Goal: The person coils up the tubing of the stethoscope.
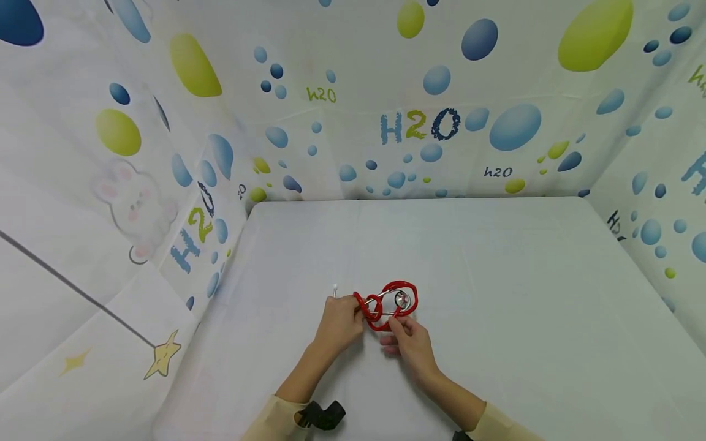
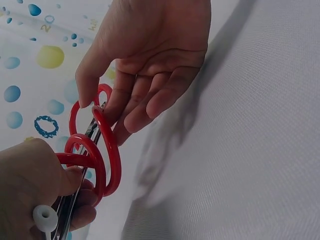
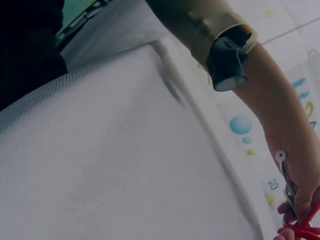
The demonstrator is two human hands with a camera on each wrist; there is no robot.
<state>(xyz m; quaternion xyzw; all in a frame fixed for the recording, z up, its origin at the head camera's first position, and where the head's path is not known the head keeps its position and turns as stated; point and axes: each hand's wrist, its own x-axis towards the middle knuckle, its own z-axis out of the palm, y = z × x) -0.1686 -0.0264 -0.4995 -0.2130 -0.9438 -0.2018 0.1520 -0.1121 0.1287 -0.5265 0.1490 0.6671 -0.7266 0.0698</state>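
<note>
A stethoscope with coiled red tubing [image 1: 416, 297] is held just above the white table. Its round metal chest piece [image 1: 402, 299] lies inside the loop on the right. My left hand [image 1: 340, 318] grips the metal ear tubes and the crossed tubing at the left end. A white ear tip [image 2: 45, 214] sticks out past that hand. With thumb and forefinger my right hand [image 1: 415, 349] pinches the tubing below the chest piece, its other fingers loosely bent. In the right wrist view only a bit of red tubing [image 3: 312, 232] shows at the lower right corner.
The white-covered table [image 1: 513, 288] stretches out around both hands. A white curtain [image 1: 364, 73] printed with blue and green dots stands behind it and along the sides. Dark straps [image 1: 325, 416] sit on the cuffs of the beige sleeves.
</note>
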